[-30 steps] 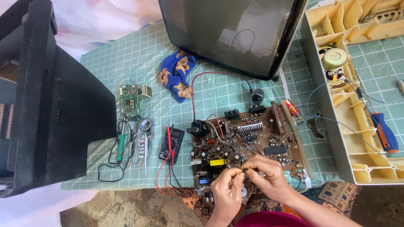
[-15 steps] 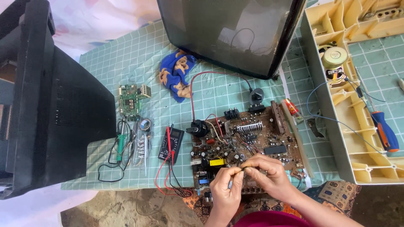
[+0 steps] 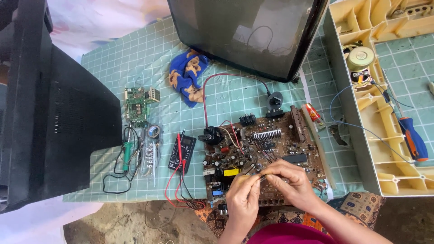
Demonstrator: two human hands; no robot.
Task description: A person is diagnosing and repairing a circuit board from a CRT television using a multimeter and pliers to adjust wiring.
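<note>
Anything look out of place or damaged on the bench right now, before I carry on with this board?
Nothing looks spilled or broken. The television is simply taken apart: picture tube, circuit board and cream back shell lie apart on the mat. Both hands pinch a small part over the board. Only untidiness: meter leads trail off the mat's front edge.

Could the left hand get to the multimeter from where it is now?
Probably yes: the left hand is over the circuit board, and the multimeter lies just beside the board with only its leads across it.
</note>
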